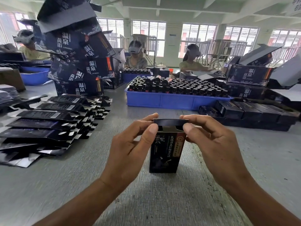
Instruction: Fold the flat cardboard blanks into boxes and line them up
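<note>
Across the grey table [162, 201] that fills most of the view, everything else sits on or beside it. At the far left a leaning tower of large black cartons [78, 62] rises above the tabletop, and more such cartons [247, 75] stand at the far right. Between them, beyond the hands, a blue tray [175, 101] holds rows of dark bottles [179, 89], with a few lying on their sides on top. Spread over the left side of the table are overlapping flat blanks [48, 124], black with pale flaps. On the right, near the tray, a row of finished boxes [250, 115] lies side by side, touching. Three people in headsets sit at the back by the windows.

Near the middle of the table stands one small black box [166, 154], upright on its base, its top flap [170, 122] partly folded over. The left hand [130, 149] pinches the flap's left end between thumb and forefinger, fingers curled. The right hand [213, 144] pinches the flap's right end the same way.
</note>
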